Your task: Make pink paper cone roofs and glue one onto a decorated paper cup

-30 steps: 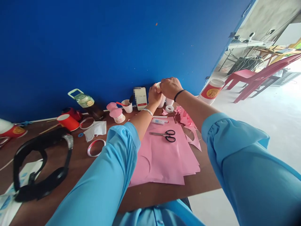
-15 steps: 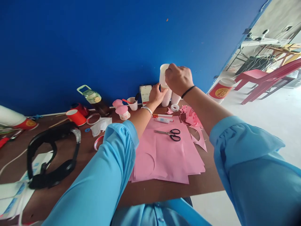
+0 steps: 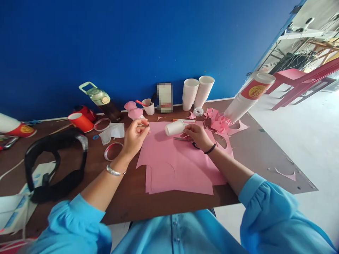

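Holding a white paper cup (image 3: 174,128) near its rim, the right hand (image 3: 197,135) has its fingers clamped on the cup, which lies tilted over on its side in the air above the pink sheets (image 3: 182,165), its base pointing left. The left hand (image 3: 136,138) hovers over the left edge of the sheets, thumb and fingers curled and apart, well clear of the cup.

Overlapping one another, the sheets spread over the brown surface (image 3: 127,208). The scissors (image 3: 180,139) rest on them beneath the right hand, partly hidden. Behind, close to the blue wall (image 3: 119,46), two tall cup stacks (image 3: 189,93) stand upright side by side, with a small white tape roll (image 3: 198,112) just in front. Crumpled pink scraps (image 3: 220,122) sit to the right, beside a leaning stack with a red band (image 3: 254,90).

Left of the two upright stacks stand a pixelated phone (image 3: 164,97) and a small cup with pens (image 3: 149,108), then the pink rounded pieces (image 3: 135,113). Farther left are a bottle with a pale green lid (image 3: 98,96), a tipped red cup (image 3: 82,123), a white cloth (image 3: 113,132), a larger tape ring (image 3: 106,153) and a black padded strap (image 3: 57,139).
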### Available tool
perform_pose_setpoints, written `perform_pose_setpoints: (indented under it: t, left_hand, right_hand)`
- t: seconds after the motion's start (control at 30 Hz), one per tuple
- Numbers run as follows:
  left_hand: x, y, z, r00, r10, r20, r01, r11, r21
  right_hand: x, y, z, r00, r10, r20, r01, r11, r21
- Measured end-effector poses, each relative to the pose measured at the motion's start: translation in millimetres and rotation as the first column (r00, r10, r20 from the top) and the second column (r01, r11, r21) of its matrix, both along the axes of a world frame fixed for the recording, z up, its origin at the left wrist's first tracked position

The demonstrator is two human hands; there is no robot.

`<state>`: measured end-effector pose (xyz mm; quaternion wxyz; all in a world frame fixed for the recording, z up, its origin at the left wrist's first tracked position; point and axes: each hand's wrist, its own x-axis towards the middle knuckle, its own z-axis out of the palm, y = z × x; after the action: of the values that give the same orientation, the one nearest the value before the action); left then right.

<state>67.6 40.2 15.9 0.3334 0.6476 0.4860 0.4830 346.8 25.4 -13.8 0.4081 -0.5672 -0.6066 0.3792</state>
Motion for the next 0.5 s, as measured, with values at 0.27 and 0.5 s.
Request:
perform_pose_setpoints:
  t: [0.27, 0.5]
  left_hand:
    - [-84.3, -68.9, -1.2, 0.869, 0.268, -0.415, -0.195, 0.958, 0.209]
    - [-131.5, -82.5, -21.2, 0.580, 0.279, -0.765, -0.163, 0.960, 0.226]
  right_hand:
    - [0.1, 7.0, -12.5, 0.900, -0.068, 0.430, -0.007, 0.985, 0.171]
    - [-8.0, 13.8, -6.5, 0.734, -0.076, 0.675, -0.093, 0.973, 0.211]
